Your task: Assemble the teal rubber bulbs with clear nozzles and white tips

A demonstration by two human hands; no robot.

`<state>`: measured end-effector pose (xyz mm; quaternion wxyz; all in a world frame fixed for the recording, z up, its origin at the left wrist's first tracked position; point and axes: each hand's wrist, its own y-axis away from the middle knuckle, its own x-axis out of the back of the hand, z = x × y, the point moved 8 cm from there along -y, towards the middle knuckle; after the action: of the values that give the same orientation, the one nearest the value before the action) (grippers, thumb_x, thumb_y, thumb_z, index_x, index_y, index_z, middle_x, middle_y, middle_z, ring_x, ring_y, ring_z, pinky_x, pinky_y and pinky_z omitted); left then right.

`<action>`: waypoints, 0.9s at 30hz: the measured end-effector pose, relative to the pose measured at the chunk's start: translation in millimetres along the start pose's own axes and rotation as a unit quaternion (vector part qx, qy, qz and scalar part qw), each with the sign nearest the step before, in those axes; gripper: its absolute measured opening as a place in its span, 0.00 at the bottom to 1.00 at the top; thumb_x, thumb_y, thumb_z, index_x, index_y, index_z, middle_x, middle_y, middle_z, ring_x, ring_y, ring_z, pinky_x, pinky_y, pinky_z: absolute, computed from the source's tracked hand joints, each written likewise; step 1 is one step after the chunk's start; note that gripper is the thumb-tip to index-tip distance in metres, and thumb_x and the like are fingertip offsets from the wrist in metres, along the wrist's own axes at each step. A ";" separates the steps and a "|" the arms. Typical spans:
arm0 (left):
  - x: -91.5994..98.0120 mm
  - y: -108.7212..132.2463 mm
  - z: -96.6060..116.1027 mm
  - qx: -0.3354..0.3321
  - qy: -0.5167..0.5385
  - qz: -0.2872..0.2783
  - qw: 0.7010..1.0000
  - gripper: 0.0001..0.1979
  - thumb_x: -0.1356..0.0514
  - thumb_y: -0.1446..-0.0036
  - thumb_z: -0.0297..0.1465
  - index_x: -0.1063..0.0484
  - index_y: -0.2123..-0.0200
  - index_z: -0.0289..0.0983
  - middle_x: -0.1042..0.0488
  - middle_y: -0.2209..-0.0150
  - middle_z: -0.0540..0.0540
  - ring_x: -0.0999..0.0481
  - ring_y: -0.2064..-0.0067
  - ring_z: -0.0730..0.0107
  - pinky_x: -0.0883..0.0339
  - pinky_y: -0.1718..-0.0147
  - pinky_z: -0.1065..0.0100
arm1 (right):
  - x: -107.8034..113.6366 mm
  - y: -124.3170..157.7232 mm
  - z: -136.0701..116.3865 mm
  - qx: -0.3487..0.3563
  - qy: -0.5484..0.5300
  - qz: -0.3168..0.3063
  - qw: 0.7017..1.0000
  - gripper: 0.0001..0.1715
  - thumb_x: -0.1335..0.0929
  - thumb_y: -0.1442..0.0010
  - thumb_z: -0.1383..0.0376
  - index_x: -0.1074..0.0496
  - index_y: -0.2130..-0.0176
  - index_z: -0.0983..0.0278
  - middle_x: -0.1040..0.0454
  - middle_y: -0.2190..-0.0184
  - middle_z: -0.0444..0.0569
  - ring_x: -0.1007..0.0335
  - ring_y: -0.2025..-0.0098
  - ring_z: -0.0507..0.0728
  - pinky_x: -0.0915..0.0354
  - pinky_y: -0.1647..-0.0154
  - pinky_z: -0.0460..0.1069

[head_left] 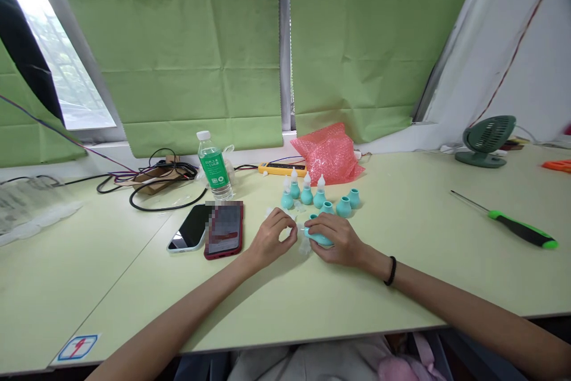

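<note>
My right hand is wrapped round a teal rubber bulb lying on the pale green table. My left hand pinches a small clear tip at the bulb's left end. Just behind the hands stand several more teal bulbs, some with white nozzles fitted and some without. A few loose clear tips lie between them and my hands.
Two phones lie left of my hands, behind them a water bottle and tangled cables. Pink bubble wrap and a yellow power strip sit at the back. A green-handled screwdriver and a small fan are to the right.
</note>
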<state>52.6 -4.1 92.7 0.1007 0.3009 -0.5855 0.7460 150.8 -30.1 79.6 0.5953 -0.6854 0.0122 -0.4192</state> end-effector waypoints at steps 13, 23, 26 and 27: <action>7.0 3.5 5.1 -0.022 0.004 0.071 0.997 0.06 0.46 0.54 0.20 0.38 0.74 0.35 0.34 0.76 0.48 0.37 0.71 0.73 0.39 0.72 0.69 | 6.3 -0.8 -1.7 -0.065 -0.022 0.024 0.997 0.13 0.36 0.59 0.72 0.41 0.69 0.63 0.33 0.75 0.46 0.35 0.71 0.53 0.38 0.74 0.46; 11.6 2.2 -1.7 0.060 0.021 0.080 0.995 0.04 0.46 0.53 0.22 0.38 0.76 0.35 0.36 0.79 0.49 0.37 0.73 0.73 0.40 0.74 0.70 | 10.1 -2.9 -1.7 -0.107 -0.006 0.020 0.994 0.10 0.37 0.60 0.71 0.42 0.72 0.64 0.39 0.80 0.43 0.43 0.79 0.49 0.45 0.82 0.44; 21.1 0.8 -14.7 0.105 0.025 0.094 0.990 0.03 0.46 0.53 0.23 0.38 0.76 0.35 0.35 0.77 0.49 0.37 0.74 0.74 0.40 0.75 0.71 | 12.0 -0.2 8.1 -0.132 0.000 0.023 0.991 0.10 0.37 0.61 0.71 0.43 0.73 0.63 0.39 0.80 0.42 0.44 0.79 0.49 0.44 0.81 0.44; 22.9 0.5 -19.0 0.116 0.021 0.095 0.988 0.03 0.46 0.53 0.24 0.38 0.76 0.35 0.35 0.77 0.49 0.37 0.74 0.75 0.40 0.75 0.72 | 13.5 0.4 10.8 -0.135 0.003 0.030 0.990 0.10 0.37 0.61 0.71 0.42 0.73 0.63 0.39 0.80 0.43 0.43 0.79 0.49 0.44 0.80 0.45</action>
<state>27.8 8.9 102.7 0.0063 0.2375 -0.5186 0.8213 166.0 -28.4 87.4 0.5097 -0.7575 0.0912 -0.3975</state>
